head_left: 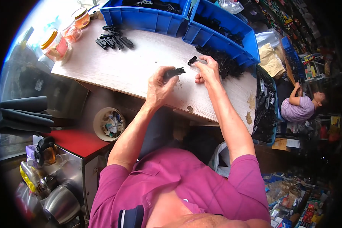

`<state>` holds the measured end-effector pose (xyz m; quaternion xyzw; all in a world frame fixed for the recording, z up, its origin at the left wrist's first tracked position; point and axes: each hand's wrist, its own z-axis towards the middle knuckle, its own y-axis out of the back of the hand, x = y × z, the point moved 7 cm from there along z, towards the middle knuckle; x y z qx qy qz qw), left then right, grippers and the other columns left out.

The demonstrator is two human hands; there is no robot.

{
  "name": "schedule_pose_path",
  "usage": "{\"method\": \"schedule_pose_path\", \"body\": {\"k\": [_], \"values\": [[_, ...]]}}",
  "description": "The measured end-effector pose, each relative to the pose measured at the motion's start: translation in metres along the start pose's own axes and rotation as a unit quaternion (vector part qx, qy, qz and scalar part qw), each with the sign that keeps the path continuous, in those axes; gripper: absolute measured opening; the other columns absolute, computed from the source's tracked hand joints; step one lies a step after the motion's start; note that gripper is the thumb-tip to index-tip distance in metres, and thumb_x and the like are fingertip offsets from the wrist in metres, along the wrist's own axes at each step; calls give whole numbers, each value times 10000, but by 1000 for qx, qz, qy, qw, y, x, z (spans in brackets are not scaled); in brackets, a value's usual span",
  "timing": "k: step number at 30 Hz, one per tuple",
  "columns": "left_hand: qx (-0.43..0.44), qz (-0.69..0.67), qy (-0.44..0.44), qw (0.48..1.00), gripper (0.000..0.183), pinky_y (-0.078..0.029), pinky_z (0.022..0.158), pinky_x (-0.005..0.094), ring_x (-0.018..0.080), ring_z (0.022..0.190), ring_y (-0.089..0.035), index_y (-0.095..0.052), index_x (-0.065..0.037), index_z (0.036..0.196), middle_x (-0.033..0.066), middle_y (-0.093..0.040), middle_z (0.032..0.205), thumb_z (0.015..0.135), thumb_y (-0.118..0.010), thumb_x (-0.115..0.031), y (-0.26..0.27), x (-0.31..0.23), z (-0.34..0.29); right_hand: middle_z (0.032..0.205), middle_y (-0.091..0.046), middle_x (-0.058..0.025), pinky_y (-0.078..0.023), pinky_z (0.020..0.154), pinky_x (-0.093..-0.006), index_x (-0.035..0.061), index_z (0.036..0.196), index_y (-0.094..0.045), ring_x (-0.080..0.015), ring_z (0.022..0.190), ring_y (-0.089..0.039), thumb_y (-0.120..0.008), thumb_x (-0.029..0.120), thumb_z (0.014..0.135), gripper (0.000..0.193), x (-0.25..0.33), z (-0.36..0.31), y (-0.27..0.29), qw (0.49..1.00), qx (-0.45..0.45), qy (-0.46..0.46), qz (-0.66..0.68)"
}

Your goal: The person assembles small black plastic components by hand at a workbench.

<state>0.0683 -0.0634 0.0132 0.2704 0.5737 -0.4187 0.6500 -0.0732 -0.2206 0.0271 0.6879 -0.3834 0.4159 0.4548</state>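
My left hand is closed round a long black plastic part, whose narrow end points right. To its right, my right hand pinches a small black piece between thumb and fingertips. The two pieces are apart, both held above the pale worktable. A heap of small black parts lies just beyond my right hand. At the table's far left sits a small pile of long black parts, similar to the one in my left hand.
Two blue bins with black parts line the table's far edge. Jars with orange lids stand at the left. Below the table are a waste bucket and a red-topped cabinet. Another person is at the right, beside a crate of black parts.
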Motion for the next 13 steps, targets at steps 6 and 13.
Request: {"method": "schedule_pose_path", "body": {"k": [6, 13], "values": [[-14, 56, -5, 998, 287, -499, 692, 275, 131, 745, -608, -609, -16, 1097, 98, -647, 822, 830, -690, -81, 1, 2, -1, 683, -600, -115, -433, 328, -322, 57, 1131, -620, -156, 393, -511, -672, 140, 780, 365, 8, 11, -12, 994, 67, -8, -83], [-8, 53, -40, 998, 301, -490, 576, 248, 101, 627, -590, -590, -27, 1149, 59, -638, 770, 878, -670, -131, 4, -17, -4, 631, -604, -102, -466, 330, -324, 33, 918, -645, -183, 396, -553, -709, 169, 780, 204, 4, 14, -12, 991, 70, -2, -116]]}}
